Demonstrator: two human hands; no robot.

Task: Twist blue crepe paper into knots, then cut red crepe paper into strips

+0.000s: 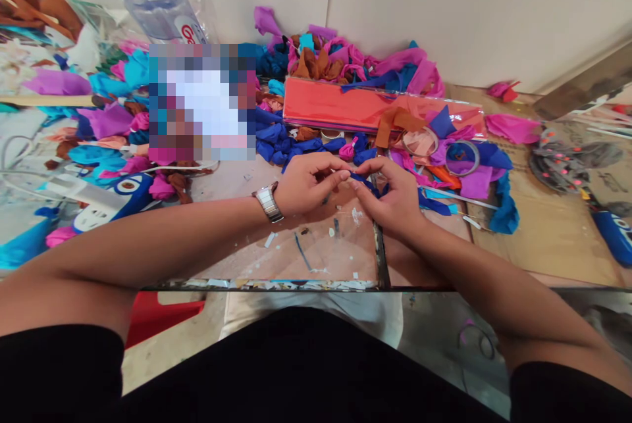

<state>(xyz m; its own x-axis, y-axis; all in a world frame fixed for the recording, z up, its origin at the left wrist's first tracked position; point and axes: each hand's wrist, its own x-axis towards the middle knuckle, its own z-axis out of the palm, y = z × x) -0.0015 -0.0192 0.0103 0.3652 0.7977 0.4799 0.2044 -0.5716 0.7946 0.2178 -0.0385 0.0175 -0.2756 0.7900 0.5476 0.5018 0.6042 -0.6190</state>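
Note:
My left hand, with a metal watch on its wrist, is pinched at the middle of the worktable. Its fingertips meet those of my right hand. Between them runs a narrow strip of dark blue fabric, gripped by both hands. Part of the strip is hidden behind my right fingers. Just beyond the hands lie knotted blue fabric pieces and a small pink one.
Behind, a red sheet pack in clear plastic lies before heaped coloured fabric. Rolls of tape are at right, beside cardboard. A bottle and a power strip are at left.

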